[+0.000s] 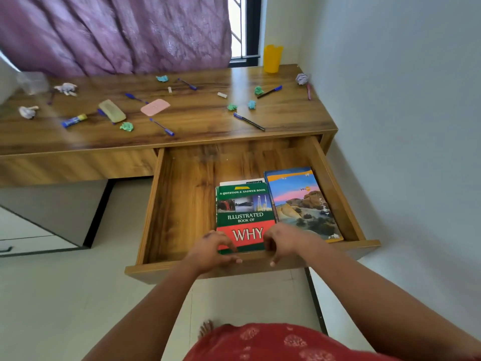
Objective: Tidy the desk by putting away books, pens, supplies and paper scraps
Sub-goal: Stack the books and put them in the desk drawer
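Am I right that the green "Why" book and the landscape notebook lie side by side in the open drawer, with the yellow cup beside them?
Not quite: the head view shows the yellow cup on the desk's far corner. The green book and notebook do lie side by side in the drawer.

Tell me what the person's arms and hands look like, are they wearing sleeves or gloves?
No gloves and no sleeves show: the left hand and right hand are bare, and so are both forearms up to the picture's edge. I see no rings, bracelets or watch. At the bottom is a red garment with a pale flower print.
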